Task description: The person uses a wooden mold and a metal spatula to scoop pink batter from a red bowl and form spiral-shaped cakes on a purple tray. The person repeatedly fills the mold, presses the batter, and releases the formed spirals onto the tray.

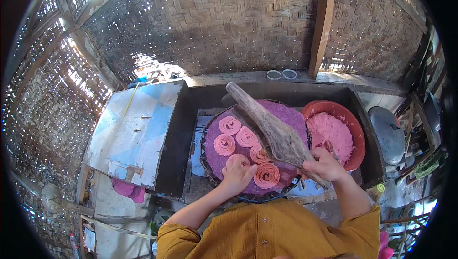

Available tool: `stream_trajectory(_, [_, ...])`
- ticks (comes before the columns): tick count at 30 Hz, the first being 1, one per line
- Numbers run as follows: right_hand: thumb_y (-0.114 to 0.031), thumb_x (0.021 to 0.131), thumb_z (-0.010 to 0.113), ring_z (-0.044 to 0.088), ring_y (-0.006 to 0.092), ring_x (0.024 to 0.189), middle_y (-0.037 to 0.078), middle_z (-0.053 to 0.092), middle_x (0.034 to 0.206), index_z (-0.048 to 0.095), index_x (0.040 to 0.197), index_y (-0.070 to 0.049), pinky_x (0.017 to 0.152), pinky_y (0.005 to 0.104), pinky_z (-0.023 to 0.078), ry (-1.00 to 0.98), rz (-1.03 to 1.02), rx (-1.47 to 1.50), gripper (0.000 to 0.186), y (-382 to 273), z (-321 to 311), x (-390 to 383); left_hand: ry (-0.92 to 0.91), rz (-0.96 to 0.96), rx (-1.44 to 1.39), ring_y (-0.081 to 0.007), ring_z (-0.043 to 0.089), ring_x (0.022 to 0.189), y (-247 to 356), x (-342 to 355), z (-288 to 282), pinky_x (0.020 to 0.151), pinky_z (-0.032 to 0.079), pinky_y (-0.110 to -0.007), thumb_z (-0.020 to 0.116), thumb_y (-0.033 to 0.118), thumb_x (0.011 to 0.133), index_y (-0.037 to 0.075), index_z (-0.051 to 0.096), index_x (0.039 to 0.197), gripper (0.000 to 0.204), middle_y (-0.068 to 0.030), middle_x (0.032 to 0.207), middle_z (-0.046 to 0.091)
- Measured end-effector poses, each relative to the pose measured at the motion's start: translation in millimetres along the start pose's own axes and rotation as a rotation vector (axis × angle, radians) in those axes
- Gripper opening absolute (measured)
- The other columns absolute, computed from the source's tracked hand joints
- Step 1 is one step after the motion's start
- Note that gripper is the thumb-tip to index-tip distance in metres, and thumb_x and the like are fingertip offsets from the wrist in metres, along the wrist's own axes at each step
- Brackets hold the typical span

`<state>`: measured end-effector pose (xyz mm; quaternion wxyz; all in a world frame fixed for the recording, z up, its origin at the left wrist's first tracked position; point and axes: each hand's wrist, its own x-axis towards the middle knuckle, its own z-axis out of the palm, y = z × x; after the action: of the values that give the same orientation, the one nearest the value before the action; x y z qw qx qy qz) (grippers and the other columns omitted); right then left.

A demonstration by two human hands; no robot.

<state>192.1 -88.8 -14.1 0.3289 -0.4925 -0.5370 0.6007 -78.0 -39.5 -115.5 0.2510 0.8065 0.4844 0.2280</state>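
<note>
R hand is closed round the near end of a wooden tool, thumb laid along the top. The tool's long body runs up & left from that grip, slanting over the round tray w/ its purple surface. Held at one end like that, it prob. leaves the L hand free for finer work, & the slant seems to clear most of the pink coils.

Those coils lie left of the R grip, some beyond the L fingertips, one large coil just right of the L hand. They're mostly kept apart or barely touching, prob. so they don't stick. L fingers bend down onto another coil, half covering it — can't tell if they pinch it or only rest there.

Red basin of pink dough sits just beyond & right of the R grip, prob. for an easy reach w/ that hand.

Pose: L forearm slants up & right from the lower left, palm down, fingers curled. R elbow's out to the side — forearm angles up & left, wrist roughly in line.
</note>
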Motion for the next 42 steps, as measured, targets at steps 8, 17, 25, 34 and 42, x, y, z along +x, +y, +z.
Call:
stream_trajectory(8, [-0.032, 0.079, 0.06, 0.058, 0.0146, 0.065, 0.008, 0.06, 0.077, 0.058, 0.089, 0.005, 0.058, 0.0276, 0.047, 0.041, -0.025, 0.029, 0.039, -3, -10, -15, -0.039, 0.104, 0.144, -0.0283, 0.038, 0.098, 20, -16, -15, 0.082, 0.029, -0.041, 0.047, 0.036, 0.085, 0.017, 0.062, 0.102, 0.029, -0.0073, 0.109, 0.042])
stream_trajectory(17, [-0.04, 0.076, 0.061, 0.058, 0.0154, 0.063, 0.008, 0.059, 0.077, 0.058, 0.089, 0.005, 0.057, 0.0282, 0.046, 0.108, -0.048, 0.098, 0.048, -7, -16, -36, -0.03, 0.196, 0.275, -0.0288, 0.041, 0.097, 25, -13, -29, 0.08, 0.029, -0.041, 0.05, 0.036, 0.083, 0.013, 0.061, 0.102, 0.032, -0.0101, 0.106, 0.046])
stream_trajectory(25, [-0.048, 0.08, 0.054, 0.058, 0.015, 0.067, 0.008, 0.06, 0.081, 0.057, 0.095, 0.003, 0.056, 0.0268, 0.046, -0.105, 0.031, 0.106, 0.053, -7, -17, -38, -0.183, 0.066, -1.819, -0.0233, 0.046, 0.11, 66, 98, -74, 0.091, 0.034, -0.041, 0.025, 0.063, 0.085, 0.013, 0.036, 0.131, 0.069, -0.0066, 0.121, 0.048])
stream_trajectory(34, [-0.05, 0.089, 0.037, 0.06, 0.0156, 0.064, 0.01, 0.062, 0.081, 0.055, 0.102, 0.0, 0.055, 0.028, 0.049, -0.003, 0.346, 0.074, 0.055, -8, -49, -24, -0.281, 0.229, -2.213, -0.0167, 0.051, 0.067, 74, 174, -9, 0.075, 0.041, -0.038, 0.029, 0.058, 0.087, 0.012, 0.052, 0.115, 0.059, 0.0014, 0.063, 0.05])
stream_trajectory(42, [-0.049, 0.088, 0.04, 0.055, 0.0128, 0.048, 0.006, 0.06, 0.065, 0.061, 0.091, -0.003, 0.037, 0.0253, 0.042, 0.019, 0.473, -0.094, 0.051, 1, -54, 2, -0.217, 0.224, -2.231, -0.015, 0.049, 0.057, 39, 186, 15, 0.072, 0.042, -0.036, 0.031, 0.056, 0.087, 0.014, 0.052, 0.116, 0.055, 0.0042, 0.056, 0.048])
